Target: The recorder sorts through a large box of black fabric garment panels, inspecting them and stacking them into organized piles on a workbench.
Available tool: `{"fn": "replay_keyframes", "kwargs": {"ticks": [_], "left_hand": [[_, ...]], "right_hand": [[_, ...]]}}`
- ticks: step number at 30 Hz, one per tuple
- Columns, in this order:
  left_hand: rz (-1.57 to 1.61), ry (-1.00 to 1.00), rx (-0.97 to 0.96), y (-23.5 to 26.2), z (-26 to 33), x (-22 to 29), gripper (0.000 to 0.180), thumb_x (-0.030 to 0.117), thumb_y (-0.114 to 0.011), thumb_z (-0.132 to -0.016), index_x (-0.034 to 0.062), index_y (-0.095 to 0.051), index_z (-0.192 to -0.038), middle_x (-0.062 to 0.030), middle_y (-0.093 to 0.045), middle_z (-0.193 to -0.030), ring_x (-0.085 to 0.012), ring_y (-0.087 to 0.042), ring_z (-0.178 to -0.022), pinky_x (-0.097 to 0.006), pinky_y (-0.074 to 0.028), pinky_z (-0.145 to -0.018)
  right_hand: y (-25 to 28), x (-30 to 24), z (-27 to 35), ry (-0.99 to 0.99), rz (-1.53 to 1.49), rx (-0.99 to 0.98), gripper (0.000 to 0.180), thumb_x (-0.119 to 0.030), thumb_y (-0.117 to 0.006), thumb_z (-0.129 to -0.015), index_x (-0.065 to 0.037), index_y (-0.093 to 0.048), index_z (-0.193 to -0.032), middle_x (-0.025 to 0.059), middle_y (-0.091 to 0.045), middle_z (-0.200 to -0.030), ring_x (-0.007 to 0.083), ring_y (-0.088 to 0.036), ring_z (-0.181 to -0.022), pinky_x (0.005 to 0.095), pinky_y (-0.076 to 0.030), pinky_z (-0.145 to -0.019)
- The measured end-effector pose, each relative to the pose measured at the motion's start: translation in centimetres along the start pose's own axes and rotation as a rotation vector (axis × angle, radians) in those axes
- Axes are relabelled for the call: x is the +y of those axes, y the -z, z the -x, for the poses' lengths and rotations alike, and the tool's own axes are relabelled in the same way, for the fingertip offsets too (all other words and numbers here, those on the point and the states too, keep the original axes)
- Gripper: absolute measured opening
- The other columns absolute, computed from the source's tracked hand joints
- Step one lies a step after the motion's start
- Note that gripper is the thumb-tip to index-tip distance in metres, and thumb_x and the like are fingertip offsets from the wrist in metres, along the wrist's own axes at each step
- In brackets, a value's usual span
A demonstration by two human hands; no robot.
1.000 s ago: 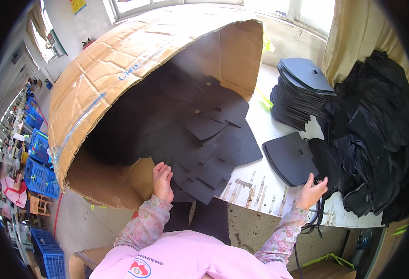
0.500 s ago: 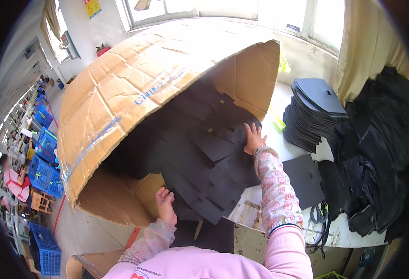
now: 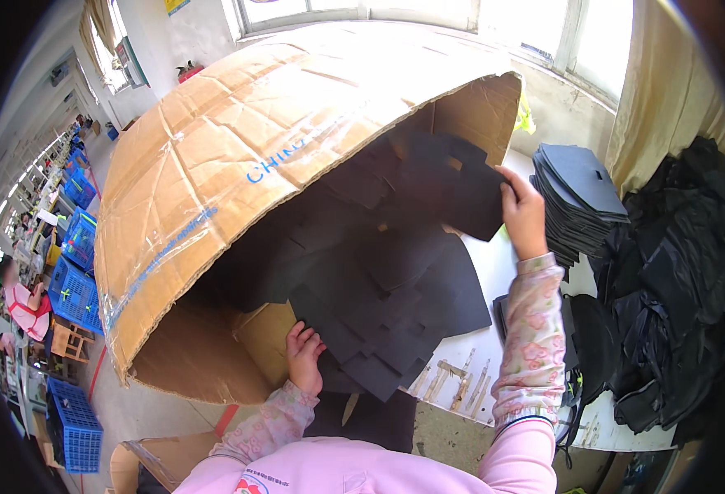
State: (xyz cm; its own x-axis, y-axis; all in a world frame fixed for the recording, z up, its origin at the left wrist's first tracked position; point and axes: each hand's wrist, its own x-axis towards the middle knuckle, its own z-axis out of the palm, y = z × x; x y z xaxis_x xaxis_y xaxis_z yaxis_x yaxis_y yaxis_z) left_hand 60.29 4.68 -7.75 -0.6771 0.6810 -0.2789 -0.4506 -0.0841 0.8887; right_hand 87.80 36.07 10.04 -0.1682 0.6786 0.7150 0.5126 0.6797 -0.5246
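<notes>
Since the earlier frame, the right hand (image 3: 526,216) has come up off the far right edge of the loose pile, and a dark panel (image 3: 478,204) now hangs from it, to its left and partly blurred. That hand is nearly closed, thumb and fingers pinching the panel at its right edge, with the rest jutting out unsupported over the pile of black panels (image 3: 428,300), which spreads below and left of the hand from the mouth of the cardboard box (image 3: 206,177). Since only one edge is held, a firm but flat pinch seems best, so that the sheet neither droops nor creases. Its far end looks close to the overlapping panels, so lifting it clear before drawing it sideways should keep notched corners from catching; a glance at the pinched edge would tell whether a second sheet clings, which I cannot tell from here. Just right of the right hand rises a stack of like panels (image 3: 583,193), near enough that a wide swing could knock it. The left hand (image 3: 305,362) is half curled at the pile's near left edge; whether it grips a sheet or merely rests there I cannot tell. Light, steady pressure from it would help stop neighbouring panels sliding.
</notes>
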Motion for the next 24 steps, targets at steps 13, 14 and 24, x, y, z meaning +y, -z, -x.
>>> {"fn": "replay_keyframes", "kwargs": {"ticks": [13, 14, 24], "left_hand": [[-0.080, 0.073, -0.013, 0.0, 0.7, -0.1, 0.050, 0.004, -0.057, -0.091, 0.0131, -0.039, -0.136, -0.0058, -0.051, -0.119, -0.0141, -0.052, -0.102, -0.030, -0.043, -0.087], [-0.080, 0.078, -0.018, 0.0, 0.9, -0.1, 0.050, 0.004, -0.057, -0.091, 0.0125, -0.038, -0.137, -0.0063, -0.051, -0.120, -0.0141, -0.052, -0.103, -0.030, -0.043, -0.087], [-0.099, 0.058, -0.021, -1.0, 0.5, -0.4, 0.045, 0.007, -0.057, -0.092, 0.0093, -0.042, -0.135, -0.0036, -0.053, -0.116, -0.0130, -0.053, -0.100, -0.029, -0.043, -0.087]], "right_hand": [[-15.4, 4.6, 0.5, -0.317, 0.034, -0.698, 0.052, -0.017, -0.076, -0.081, -0.010, -0.059, -0.129, 0.0152, -0.067, -0.116, 0.0302, -0.062, -0.110, 0.0367, -0.046, -0.096], [-16.0, 4.8, 1.1, -0.315, 0.023, -0.710, 0.052, -0.017, -0.076, -0.081, -0.010, -0.059, -0.129, 0.0152, -0.067, -0.116, 0.0302, -0.062, -0.110, 0.0367, -0.046, -0.096], [-14.7, 6.0, 4.4, -0.419, -0.026, -0.618, 0.057, -0.019, -0.084, -0.072, 0.001, -0.060, -0.120, 0.0139, -0.069, -0.105, 0.0286, -0.066, -0.098, 0.0375, -0.051, -0.085]]}}
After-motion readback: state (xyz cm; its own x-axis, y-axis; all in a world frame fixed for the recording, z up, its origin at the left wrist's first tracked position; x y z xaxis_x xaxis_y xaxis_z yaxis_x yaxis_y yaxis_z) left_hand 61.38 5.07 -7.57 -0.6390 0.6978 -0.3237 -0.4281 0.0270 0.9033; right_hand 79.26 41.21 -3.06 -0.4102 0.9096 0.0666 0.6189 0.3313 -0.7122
